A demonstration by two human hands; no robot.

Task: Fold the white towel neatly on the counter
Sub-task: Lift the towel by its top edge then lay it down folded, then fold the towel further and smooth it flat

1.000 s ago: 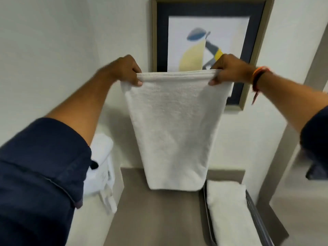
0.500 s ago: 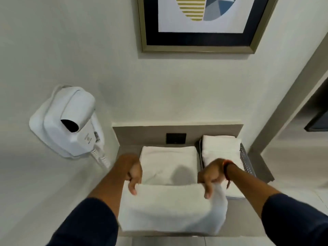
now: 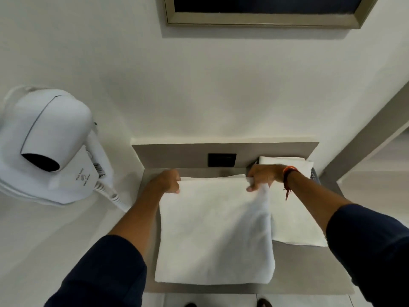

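Observation:
The white towel (image 3: 214, 231) lies folded over on the grey counter (image 3: 309, 269), its near edge at the counter's front. My left hand (image 3: 167, 181) pinches the towel's far left corner. My right hand (image 3: 263, 176), with an orange band at the wrist, pinches the far right corner, which is lifted slightly. Both far corners sit close to the counter's back wall.
Another folded white towel (image 3: 296, 222) lies in a dark tray (image 3: 315, 176) at the right, touching the first. A white wall-mounted hair dryer (image 3: 48, 147) hangs at the left. A black socket (image 3: 222, 159) sits in the backsplash. A framed picture (image 3: 263, 21) hangs above.
The towel was held up in the air, then lowered onto the counter. Both hands carried the top layer from the near side to the far edge, folding it over.

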